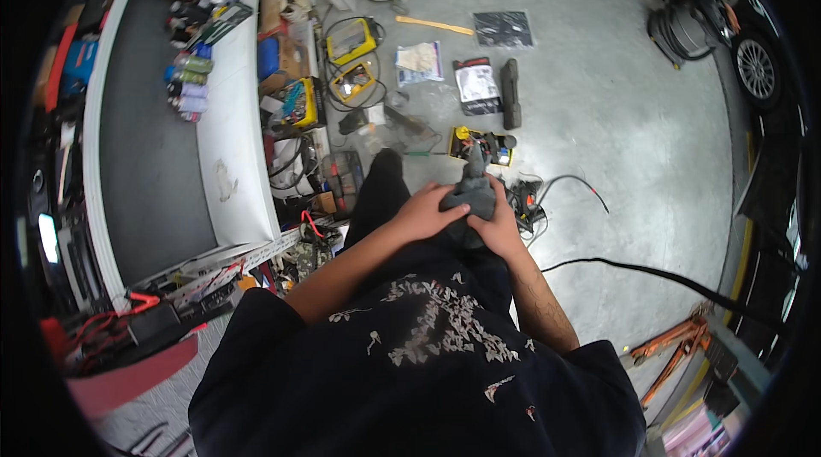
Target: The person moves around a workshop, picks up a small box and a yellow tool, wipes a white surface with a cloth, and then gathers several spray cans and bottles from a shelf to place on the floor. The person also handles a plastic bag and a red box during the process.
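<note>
Both of my hands are closed around a dark grey, soft-looking object (472, 193) in front of my lap. Its narrow upper part points away from me; its exact kind is unclear. My left hand (428, 212) grips its left side, thumb across the front. From the right, my right hand (499, 224) wraps it, with the thumb close to the left thumb. Just beyond the object sits a yellow-and-black box (462, 142) with small items in it. A tangle of black cables (528, 205) lies on the floor beside my right hand.
A shelf unit (224, 158) with spray cans (190, 81) stands left. Ahead on the floor are a black case (510, 96), a packaged bag (477, 85) and a wooden handle (434, 25). A black hose (658, 272) crosses right, near an orange jack (671, 344) and car wheel (758, 69).
</note>
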